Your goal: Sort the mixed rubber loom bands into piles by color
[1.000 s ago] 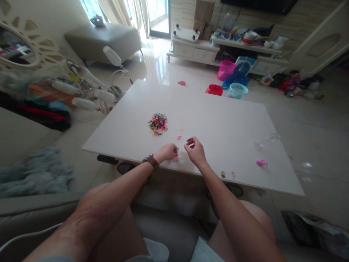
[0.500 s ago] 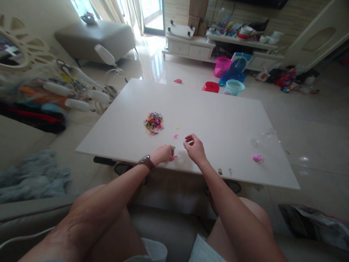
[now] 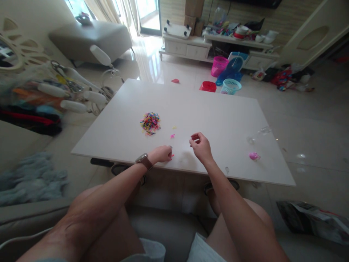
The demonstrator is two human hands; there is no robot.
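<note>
On white tabletop (image 3: 218, 112), near edge: our L hand (image 3: 163, 154) is curled by a small red pc (image 3: 172, 155); can't tell if fingers pinch it. Our R hand (image 3: 202, 147) is raised, thumb & fingertips apart. Multicol. pile (image 3: 150, 122) of small pcs sits farther back, to L. Beyond, on flr, teal basket (image 3: 233, 90) w/ pinkish stuff (image 3: 225, 92) low in it, near pink basket (image 3: 219, 66).

Multicoloured pile (image 3: 150, 122), white table (image 3: 218, 116).

The left grip (image 3: 163, 154) partly hides a red piece (image 3: 172, 156) (too small to identify).
</note>
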